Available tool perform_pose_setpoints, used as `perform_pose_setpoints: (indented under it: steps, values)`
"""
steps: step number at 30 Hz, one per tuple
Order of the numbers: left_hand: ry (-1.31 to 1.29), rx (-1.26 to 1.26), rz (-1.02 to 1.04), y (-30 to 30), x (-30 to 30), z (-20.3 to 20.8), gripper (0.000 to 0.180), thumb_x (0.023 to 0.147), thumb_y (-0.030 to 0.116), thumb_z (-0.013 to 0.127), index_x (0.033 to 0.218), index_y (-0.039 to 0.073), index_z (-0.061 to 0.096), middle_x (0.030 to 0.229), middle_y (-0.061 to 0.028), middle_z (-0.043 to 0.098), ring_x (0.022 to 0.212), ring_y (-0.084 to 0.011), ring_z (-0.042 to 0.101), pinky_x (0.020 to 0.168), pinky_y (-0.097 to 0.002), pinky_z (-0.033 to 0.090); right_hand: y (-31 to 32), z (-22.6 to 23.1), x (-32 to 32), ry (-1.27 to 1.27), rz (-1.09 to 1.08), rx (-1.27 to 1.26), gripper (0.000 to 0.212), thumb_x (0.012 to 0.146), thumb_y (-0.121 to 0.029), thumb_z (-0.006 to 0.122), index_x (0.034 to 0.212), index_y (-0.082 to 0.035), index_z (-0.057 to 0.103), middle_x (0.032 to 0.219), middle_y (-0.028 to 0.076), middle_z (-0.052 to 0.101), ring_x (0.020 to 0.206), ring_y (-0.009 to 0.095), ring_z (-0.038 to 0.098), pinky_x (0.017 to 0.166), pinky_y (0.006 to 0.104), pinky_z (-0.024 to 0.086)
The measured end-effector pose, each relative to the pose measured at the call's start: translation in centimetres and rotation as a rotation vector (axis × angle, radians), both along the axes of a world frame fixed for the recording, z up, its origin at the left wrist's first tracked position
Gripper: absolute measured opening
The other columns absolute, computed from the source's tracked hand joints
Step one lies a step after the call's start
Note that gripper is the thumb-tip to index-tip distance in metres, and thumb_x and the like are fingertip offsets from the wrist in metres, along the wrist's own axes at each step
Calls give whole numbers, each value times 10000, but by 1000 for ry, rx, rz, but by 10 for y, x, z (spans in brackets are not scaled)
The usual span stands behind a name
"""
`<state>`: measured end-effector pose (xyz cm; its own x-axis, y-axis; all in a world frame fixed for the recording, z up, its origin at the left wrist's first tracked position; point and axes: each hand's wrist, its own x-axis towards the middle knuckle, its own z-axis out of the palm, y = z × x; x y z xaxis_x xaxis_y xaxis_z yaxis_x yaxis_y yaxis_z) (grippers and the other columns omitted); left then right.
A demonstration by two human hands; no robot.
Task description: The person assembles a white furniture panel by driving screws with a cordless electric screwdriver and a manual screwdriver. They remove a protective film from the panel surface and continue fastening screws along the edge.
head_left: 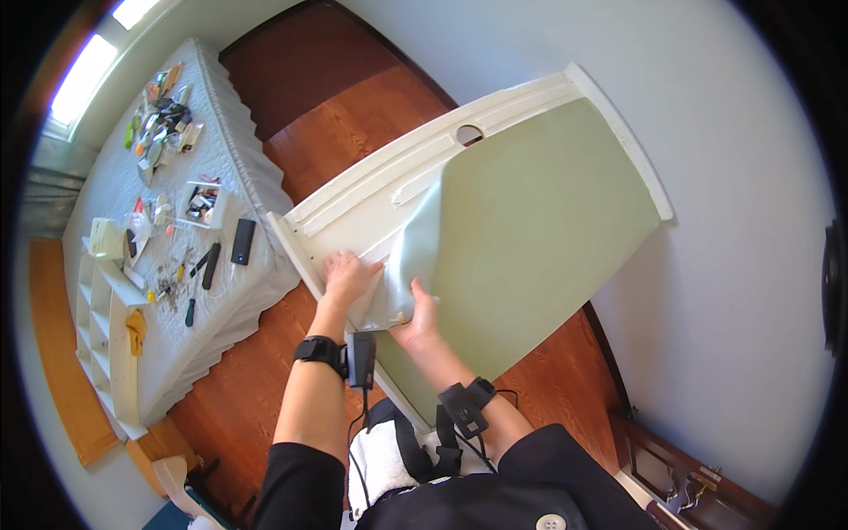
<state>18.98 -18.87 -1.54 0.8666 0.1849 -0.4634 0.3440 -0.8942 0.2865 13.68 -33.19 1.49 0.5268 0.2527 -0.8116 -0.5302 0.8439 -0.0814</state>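
A white desk top [343,225] lies in front of me, with a pale green desk mat [539,221] over most of it. The mat's left part is lifted and folded back, showing its lighter, bluish underside [415,247]. My right hand [418,320] grips the folded edge near the desk's front, thumb up against the underside. My left hand [347,277] rests on the bare white surface just left of the fold. Its thumb is apart from the fingers and points toward the mat; the fingertips are partly hidden.
A bed-like table with a white cover [225,283] stands at left, holding loose tools, a white box [205,205] and a black case [243,242]. A white shelf unit [110,344] lies at its near end. The desk has a round hole [469,135] at the back. A wall [733,221] stands right.
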Motion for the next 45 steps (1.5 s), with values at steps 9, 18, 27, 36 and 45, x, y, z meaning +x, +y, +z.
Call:
perform_pose_setpoints:
  steps: [9,18,27,36,45]
  values:
    - [9,-35,143,-9,2,4,747,796,523,685,1180,-105,557,1246,-298,523,1203,-429,457,1030,-477,354,-10,0,2,69,-31,104,426,1001,-371,416,1302,-81,496,1267,112,563,1177,304,528,1023,520,391]
    - [7,-94,215,-11,3,12,738,777,490,709,1185,-101,543,1253,-274,503,1210,-412,433,1028,-475,335,-41,32,10,95,114,-34,402,996,-367,440,1246,-69,541,1231,116,598,1138,304,559,1017,513,399]
    - [22,-67,211,-11,7,15,795,784,526,704,1221,-112,520,1284,-287,488,1206,-414,464,1020,-462,374,-104,101,-10,100,200,-257,417,996,-330,462,1293,-42,516,1275,113,581,1178,317,545,1022,539,394]
    - [88,-83,232,-9,11,13,804,784,501,714,1275,-99,498,1337,-289,451,1267,-417,396,1050,-468,335,-129,87,-11,53,242,-206,487,961,-353,550,1338,-53,477,1338,105,536,1255,309,487,1065,564,335]
    - [241,-293,196,16,19,5,634,822,433,669,1198,-70,580,1326,-291,477,1241,-434,443,1033,-492,367,-129,56,-84,-103,364,-331,434,886,-360,694,1131,-33,550,1087,75,554,1053,187,530,957,310,434]
